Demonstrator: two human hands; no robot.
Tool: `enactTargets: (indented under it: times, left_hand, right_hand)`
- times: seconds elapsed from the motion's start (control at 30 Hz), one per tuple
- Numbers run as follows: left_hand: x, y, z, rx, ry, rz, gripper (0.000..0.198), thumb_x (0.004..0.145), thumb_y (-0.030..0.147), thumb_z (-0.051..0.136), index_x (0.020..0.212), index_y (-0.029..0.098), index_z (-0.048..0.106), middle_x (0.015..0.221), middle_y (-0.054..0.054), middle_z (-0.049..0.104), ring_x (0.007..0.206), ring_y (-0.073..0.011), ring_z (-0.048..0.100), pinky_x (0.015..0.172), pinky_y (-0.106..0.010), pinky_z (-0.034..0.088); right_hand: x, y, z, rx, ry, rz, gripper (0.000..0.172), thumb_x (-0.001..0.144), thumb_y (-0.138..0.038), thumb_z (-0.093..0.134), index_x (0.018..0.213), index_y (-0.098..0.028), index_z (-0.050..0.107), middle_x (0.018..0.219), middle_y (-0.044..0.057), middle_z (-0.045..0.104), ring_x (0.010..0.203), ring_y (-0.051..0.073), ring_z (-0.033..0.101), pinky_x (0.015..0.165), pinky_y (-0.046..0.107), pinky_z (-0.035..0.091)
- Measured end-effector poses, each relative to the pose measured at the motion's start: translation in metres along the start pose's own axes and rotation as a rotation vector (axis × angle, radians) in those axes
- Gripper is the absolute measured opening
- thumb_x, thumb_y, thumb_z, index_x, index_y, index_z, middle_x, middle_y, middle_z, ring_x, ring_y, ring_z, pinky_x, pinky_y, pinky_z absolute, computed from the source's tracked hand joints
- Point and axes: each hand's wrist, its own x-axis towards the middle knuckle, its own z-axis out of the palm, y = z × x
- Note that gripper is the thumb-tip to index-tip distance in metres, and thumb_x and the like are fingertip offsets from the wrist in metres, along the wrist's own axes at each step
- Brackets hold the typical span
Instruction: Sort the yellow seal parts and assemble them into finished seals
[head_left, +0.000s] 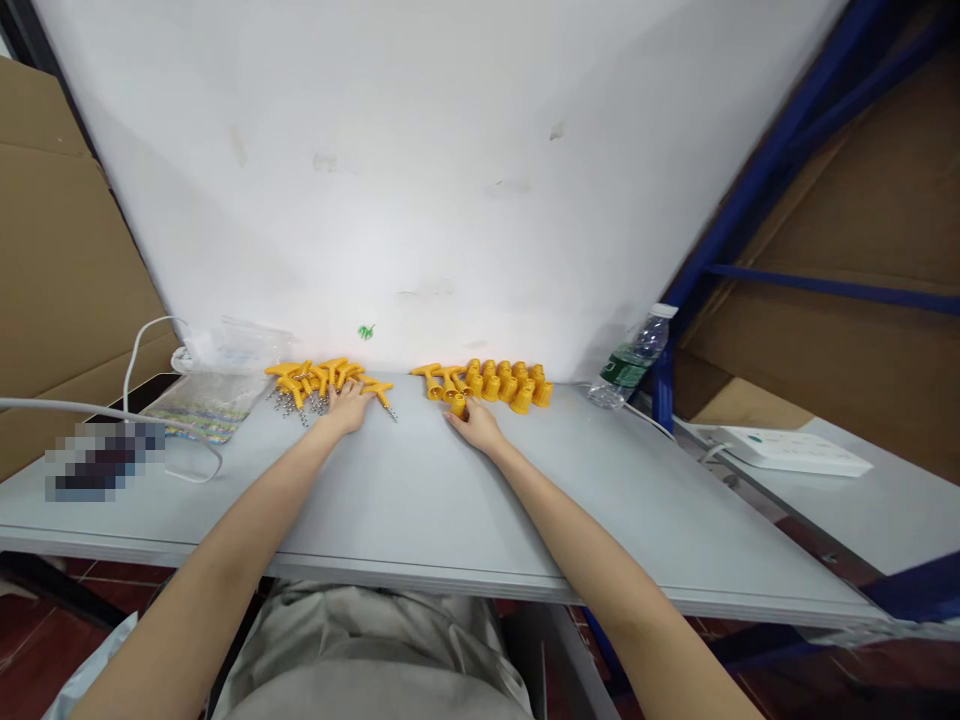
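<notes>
Two hands point(346, 408) point(474, 424) — on yellow parts point(495, 385)

table point(420, 500): pale grey, plain, with a lighter edge along the front
wall point(420, 150): white, with a few faint grey smudges and one small green mark point(366, 331)
pins point(315, 382): yellow heads, silvery metal shafts
caps point(506, 384): solid yellow, same shade as the pins
bottle point(634, 358): clear plastic, green label, white cap
bag point(217, 385): clear, with small multicoloured specks showing through
cable point(142, 345): white
power strip point(787, 450): white with a small green dot
shelf frame point(750, 200): deep blue
cardboard point(60, 250): plain brown
floor point(30, 625): dark red
clothing point(360, 650): light beige-grey
</notes>
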Motion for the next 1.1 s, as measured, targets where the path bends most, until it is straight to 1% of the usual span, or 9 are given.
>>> enactTargets:
  times: [0.1, 0.2, 0.4, 0.5, 0.57, 0.67, 0.77, 0.87, 1.1]
  left_hand:
    - [0.014, -0.003, -0.005, -0.041, 0.047, 0.030, 0.021, 0.077, 0.016, 0.051, 0.085, 0.025, 0.069, 0.112, -0.015, 0.068, 0.128, -0.0350, 0.048, 0.111, -0.071, 0.008]
    - [0.021, -0.002, -0.015, -0.119, 0.107, 0.032, 0.012, 0.080, 0.024, 0.053, 0.076, 0.022, 0.064, 0.096, -0.014, 0.070, 0.122, -0.0335, 0.052, 0.109, -0.069, 0.016]
    - [0.017, 0.004, -0.047, -0.274, 0.131, -0.026, 0.008, 0.077, 0.021, 0.062, 0.069, 0.023, 0.061, 0.083, -0.007, 0.069, 0.100, -0.0286, 0.063, 0.105, -0.050, 0.037]
    - [0.009, 0.013, -0.060, -0.459, 0.267, -0.058, 0.008, 0.077, 0.017, 0.064, 0.078, 0.024, 0.066, 0.079, -0.004, 0.068, 0.087, -0.0230, 0.065, 0.094, -0.037, 0.047]
    - [0.003, 0.022, -0.065, -0.667, 0.375, -0.147, 0.008, 0.079, 0.016, 0.065, 0.083, 0.023, 0.067, 0.076, -0.002, 0.067, 0.077, -0.0185, 0.066, 0.084, -0.031, 0.051]
    - [-0.003, 0.037, -0.063, -1.093, 0.452, -0.363, 0.010, 0.081, 0.013, 0.063, 0.088, 0.019, 0.062, 0.080, -0.002, 0.066, 0.067, -0.0138, 0.067, 0.074, -0.028, 0.053]
    - [-0.007, 0.045, -0.055, -1.418, 0.437, -0.531, 0.015, 0.080, 0.008, 0.062, 0.087, 0.018, 0.053, 0.082, -0.004, 0.068, 0.069, -0.0130, 0.069, 0.075, -0.028, 0.055]
    - [-0.011, 0.044, -0.043, -1.531, 0.405, -0.609, 0.020, 0.080, 0.006, 0.062, 0.085, 0.019, 0.048, 0.081, -0.003, 0.069, 0.074, -0.0137, 0.071, 0.078, -0.030, 0.056]
    - [-0.017, 0.038, -0.032, -1.588, 0.434, -0.637, 0.019, 0.081, 0.005, 0.061, 0.084, 0.020, 0.049, 0.085, -0.003, 0.069, 0.092, -0.0182, 0.072, 0.080, -0.031, 0.057]
  right_hand:
    - [-0.001, -0.002, -0.002, -0.028, -0.006, -0.010, 0.022, 0.085, -0.041, 0.056, 0.086, -0.019, 0.055, 0.094, 0.007, 0.063, 0.085, 0.021, 0.058, 0.076, 0.031, 0.044]
    - [-0.003, -0.006, -0.005, -0.058, -0.015, -0.004, 0.023, 0.086, -0.041, 0.057, 0.086, -0.019, 0.055, 0.092, 0.007, 0.063, 0.082, 0.020, 0.058, 0.074, 0.030, 0.044]
    - [-0.006, -0.014, -0.009, -0.112, -0.045, -0.020, 0.017, 0.090, -0.034, 0.053, 0.092, -0.017, 0.056, 0.096, 0.010, 0.064, 0.088, 0.023, 0.059, 0.078, 0.033, 0.043]
    - [-0.003, -0.021, -0.009, -0.109, -0.068, -0.070, 0.015, 0.088, -0.022, 0.053, 0.101, -0.017, 0.056, 0.106, 0.014, 0.064, 0.099, 0.026, 0.058, 0.083, 0.036, 0.043]
    - [0.004, -0.028, -0.007, -0.076, -0.101, -0.081, 0.019, 0.084, -0.014, 0.054, 0.103, -0.017, 0.056, 0.106, 0.013, 0.064, 0.099, 0.026, 0.059, 0.083, 0.036, 0.043]
    - [0.016, -0.041, -0.003, 0.019, -0.157, -0.031, 0.027, 0.076, -0.008, 0.059, 0.100, -0.019, 0.056, 0.097, 0.009, 0.064, 0.088, 0.024, 0.060, 0.077, 0.034, 0.045]
    - [0.027, -0.055, 0.001, 0.094, -0.185, -0.026, 0.029, 0.069, -0.008, 0.064, 0.094, -0.021, 0.057, 0.089, 0.005, 0.063, 0.080, 0.021, 0.060, 0.071, 0.032, 0.046]
    - [0.029, -0.065, 0.004, 0.190, -0.158, -0.100, 0.026, 0.067, -0.010, 0.065, 0.090, -0.021, 0.059, 0.088, 0.003, 0.065, 0.082, 0.020, 0.060, 0.074, 0.032, 0.048]
    - [0.016, -0.072, 0.013, 0.405, -0.035, -0.290, 0.027, 0.074, -0.017, 0.064, 0.101, -0.019, 0.066, 0.100, 0.007, 0.068, 0.089, 0.020, 0.063, 0.083, 0.036, 0.050]
